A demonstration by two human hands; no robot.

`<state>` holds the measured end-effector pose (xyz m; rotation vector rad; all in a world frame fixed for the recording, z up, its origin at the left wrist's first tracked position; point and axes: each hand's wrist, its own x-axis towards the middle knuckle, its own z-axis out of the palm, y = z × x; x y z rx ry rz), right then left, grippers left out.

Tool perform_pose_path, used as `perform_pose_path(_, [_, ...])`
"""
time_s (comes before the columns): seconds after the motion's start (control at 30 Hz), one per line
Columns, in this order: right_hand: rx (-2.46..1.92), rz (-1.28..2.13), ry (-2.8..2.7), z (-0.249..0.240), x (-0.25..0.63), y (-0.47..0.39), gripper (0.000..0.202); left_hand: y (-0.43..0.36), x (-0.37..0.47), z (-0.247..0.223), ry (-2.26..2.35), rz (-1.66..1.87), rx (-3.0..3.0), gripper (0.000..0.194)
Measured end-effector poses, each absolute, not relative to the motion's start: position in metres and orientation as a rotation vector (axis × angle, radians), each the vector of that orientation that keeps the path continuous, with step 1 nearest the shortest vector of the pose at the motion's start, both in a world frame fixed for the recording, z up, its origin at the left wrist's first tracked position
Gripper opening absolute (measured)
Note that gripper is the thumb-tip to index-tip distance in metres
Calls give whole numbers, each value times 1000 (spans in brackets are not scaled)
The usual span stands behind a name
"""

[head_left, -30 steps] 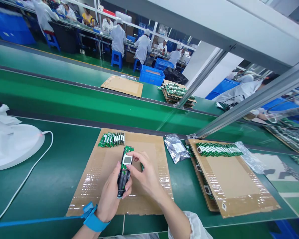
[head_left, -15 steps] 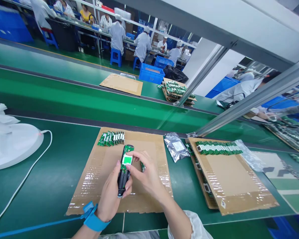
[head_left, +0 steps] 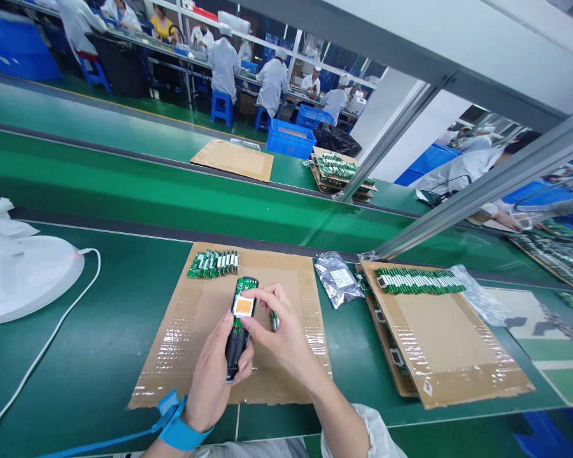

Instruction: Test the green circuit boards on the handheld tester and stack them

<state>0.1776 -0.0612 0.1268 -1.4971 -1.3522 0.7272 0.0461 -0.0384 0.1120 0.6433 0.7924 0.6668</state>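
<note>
My left hand (head_left: 214, 369) is wrapped round a black handheld device (head_left: 237, 346), an open housing held upright over the cardboard. In its upper part sits a green circuit board (head_left: 247, 285) with a small lit screen (head_left: 244, 306) showing orange. My right hand (head_left: 284, 331) pinches at the board, its thumb and forefinger at the screen's right side and top edge. Behind my right fingers another small board (head_left: 275, 320) is partly hidden on the cardboard sheet (head_left: 181, 353). A row of green boards (head_left: 213, 264) lies at the sheet's far left corner.
To the right, stacked cardboard sheets (head_left: 451, 343) carry a row of boards (head_left: 420, 281). A silver bag (head_left: 339, 280) lies between the sheets. On the left stands a white base (head_left: 33, 280) with a cable. A blue wrist strap (head_left: 184, 432) trails left. A metal post (head_left: 405, 226) rises behind.
The lit screen has turned from green to orange. Both hands keep nearly the same grip and place on the device.
</note>
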Motion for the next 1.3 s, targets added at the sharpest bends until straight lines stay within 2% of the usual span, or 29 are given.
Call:
perform_pose_path(0.37, [-1468,756,-1343,125,178,-63,34,-40,46,115,795,660,642,42])
perform_pose_path(1.2, [-1431,862,-1294,126,182,-65,27,-41,44,114,799,658,713,41])
perform_pose_path(1.3, [-1409,971,-1185,116,179,-68,36,-43,42,107,871,672,859,41])
